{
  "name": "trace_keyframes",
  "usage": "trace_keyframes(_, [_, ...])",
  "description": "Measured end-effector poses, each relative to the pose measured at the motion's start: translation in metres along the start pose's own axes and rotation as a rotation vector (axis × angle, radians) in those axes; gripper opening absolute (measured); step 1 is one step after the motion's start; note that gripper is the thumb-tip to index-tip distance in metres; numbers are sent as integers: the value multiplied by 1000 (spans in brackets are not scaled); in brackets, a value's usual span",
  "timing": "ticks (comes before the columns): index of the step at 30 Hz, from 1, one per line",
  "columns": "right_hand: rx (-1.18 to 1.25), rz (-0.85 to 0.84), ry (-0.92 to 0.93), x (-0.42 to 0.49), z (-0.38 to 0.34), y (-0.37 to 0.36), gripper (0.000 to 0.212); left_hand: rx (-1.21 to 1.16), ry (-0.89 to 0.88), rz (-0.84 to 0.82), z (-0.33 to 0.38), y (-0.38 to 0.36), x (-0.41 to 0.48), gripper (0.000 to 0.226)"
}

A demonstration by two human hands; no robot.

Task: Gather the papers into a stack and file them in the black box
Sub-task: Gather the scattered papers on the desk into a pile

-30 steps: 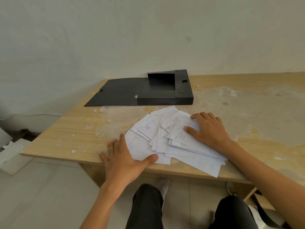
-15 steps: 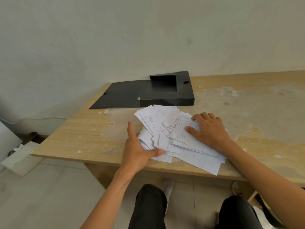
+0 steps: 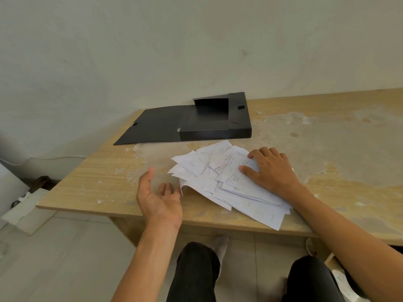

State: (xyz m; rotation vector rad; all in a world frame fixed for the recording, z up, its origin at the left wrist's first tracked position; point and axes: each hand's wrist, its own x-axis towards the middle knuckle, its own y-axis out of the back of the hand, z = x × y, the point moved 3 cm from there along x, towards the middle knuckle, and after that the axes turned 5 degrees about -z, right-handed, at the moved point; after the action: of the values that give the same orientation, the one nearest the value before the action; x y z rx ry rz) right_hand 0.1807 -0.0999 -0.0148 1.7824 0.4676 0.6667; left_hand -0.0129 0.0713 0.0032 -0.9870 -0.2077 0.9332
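1. Head view: a loose, fanned pile of white printed paper sheets [image 3: 229, 182] lies on the worn light-wood table [image 3: 98, 177], near its front edge, with the sheets overlapping at different angles and the lowest right corner reaching almost to the table's edge.
2. The right hand [image 3: 271, 171] lies flat, palm down, on the right part of the pile, fingers spread and pressing on the top sheets; it grips nothing.
3. The left hand [image 3: 160, 197] is open, palm turned upward and toward the papers, thumb raised, fingers half curled. It holds nothing, and its fingertips [image 3: 168, 187] are just beside the curled left edge of the pile; I cannot tell whether they touch it.
4. The flat black cardboard file box [image 3: 214, 125] sits farther back on the table, close to the pale plaster wall [image 3: 196, 51], apart from the papers. Its lid flap [image 3: 152, 127] is folded open to the left and lies flat on the table; the inside of the box looks dark and no paper shows in it.
5. The table surface carries peeled, whitish patches and small flakes around the pile.
6. Below the table edge, dark-trousered knees [image 3: 196, 271] and a tiled floor [image 3: 65, 258] are visible.
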Motion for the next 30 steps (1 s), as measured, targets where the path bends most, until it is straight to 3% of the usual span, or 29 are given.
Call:
trace_keyframes(3, [2,11,4,-1,0,0,50,-158,174,-9,8,-9,-3,84])
trace_keyframes(8, [6,14,8,-1,1,0,50,-327,241,-88,2,-16,-5,78])
trace_keyframes(15, [24,32,-5,1,2,-3,50,202,3,-408,-42,-10,-30,65])
trace_keyframes(20, [42,55,-27,0,1,-2,48,513,-23,-338,-72,-31,-18,54])
trace_keyframes(25, [105,69,-65,-1,1,0,49,620,-13,-321,-96,-49,-9,49])
trace_keyframes(28, [164,66,-94,-1,2,-1,47,491,62,-383,-100,-60,-9,36])
trace_keyframes(30, [214,74,-124,0,3,0,43,411,84,-490,-101,-65,-12,45])
